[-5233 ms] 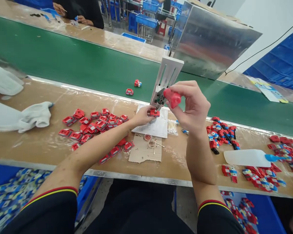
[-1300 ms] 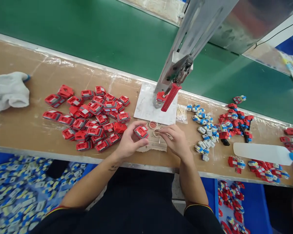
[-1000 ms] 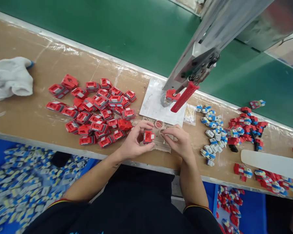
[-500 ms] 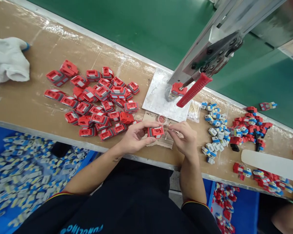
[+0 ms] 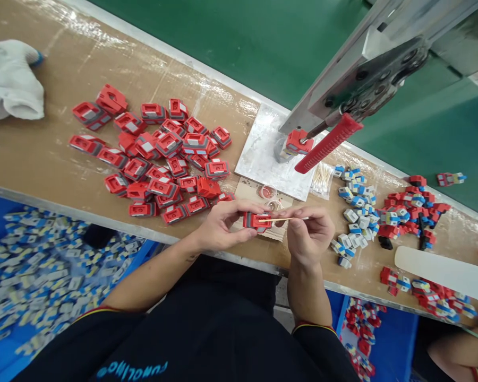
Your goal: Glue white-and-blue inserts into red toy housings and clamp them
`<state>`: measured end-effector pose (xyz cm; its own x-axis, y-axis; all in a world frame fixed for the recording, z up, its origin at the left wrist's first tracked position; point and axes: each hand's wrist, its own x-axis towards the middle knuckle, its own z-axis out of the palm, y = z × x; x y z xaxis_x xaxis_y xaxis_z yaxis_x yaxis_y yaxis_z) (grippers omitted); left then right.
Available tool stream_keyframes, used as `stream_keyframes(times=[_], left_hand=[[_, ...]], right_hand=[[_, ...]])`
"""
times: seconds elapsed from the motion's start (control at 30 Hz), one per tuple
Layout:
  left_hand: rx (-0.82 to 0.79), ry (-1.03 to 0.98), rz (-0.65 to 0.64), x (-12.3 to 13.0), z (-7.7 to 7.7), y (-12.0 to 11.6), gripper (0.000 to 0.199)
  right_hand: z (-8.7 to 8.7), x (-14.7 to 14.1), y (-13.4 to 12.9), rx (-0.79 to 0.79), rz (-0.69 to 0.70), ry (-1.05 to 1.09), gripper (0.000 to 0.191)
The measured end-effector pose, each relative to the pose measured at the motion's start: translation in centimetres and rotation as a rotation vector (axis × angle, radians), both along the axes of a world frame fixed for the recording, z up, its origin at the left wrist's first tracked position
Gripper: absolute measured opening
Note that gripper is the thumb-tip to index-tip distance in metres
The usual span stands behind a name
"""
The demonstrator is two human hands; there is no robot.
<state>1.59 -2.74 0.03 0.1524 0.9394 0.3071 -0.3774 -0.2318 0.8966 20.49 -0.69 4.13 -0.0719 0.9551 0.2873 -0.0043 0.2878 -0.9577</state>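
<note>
My left hand [image 5: 227,225] is closed on a red and grey plastic toy part [image 5: 256,223], its hollow side facing up. Between the thumb and fingers of my right hand [image 5: 309,231] is a cotton swab [image 5: 281,219], whose far end reaches the hollow of that part. Just beyond my hands, small clear round dishes [image 5: 267,191] sit on a piece of cardboard [image 5: 242,190], one with reddish contents. Many similar red parts [image 5: 169,143] lie heaped to the left.
A toggle press with a red handle [image 5: 329,143] stands on a white plate [image 5: 258,154], a red part [image 5: 298,141] under its tip. A bag of cotton swabs [image 5: 322,179] lies beside it. White-blue pieces [image 5: 354,199] and red assemblies [image 5: 406,207] lie right. Another person's arm [image 5: 458,345] shows lower right.
My right hand has turned and brought the cotton swab over the red part, its tip now in the hollow. My left hand keeps its hold. The view has shifted slightly.
</note>
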Motion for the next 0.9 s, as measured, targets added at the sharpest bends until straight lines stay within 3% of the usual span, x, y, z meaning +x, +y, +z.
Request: stream_keyframes(times=[0.67,0.9], left_hand=[[-0.066,0.020,-0.006,-0.20,-0.20,-0.12,0.031],[0.035,0.003,0.029,-0.07,-0.32,0.10,0.033]], right_hand=[[0.09,0.19,-0.04,0.148,-0.006,-0.099,0.009],[0.46,0.15,0.13,0.283,-0.017,-0.119,0.007]])
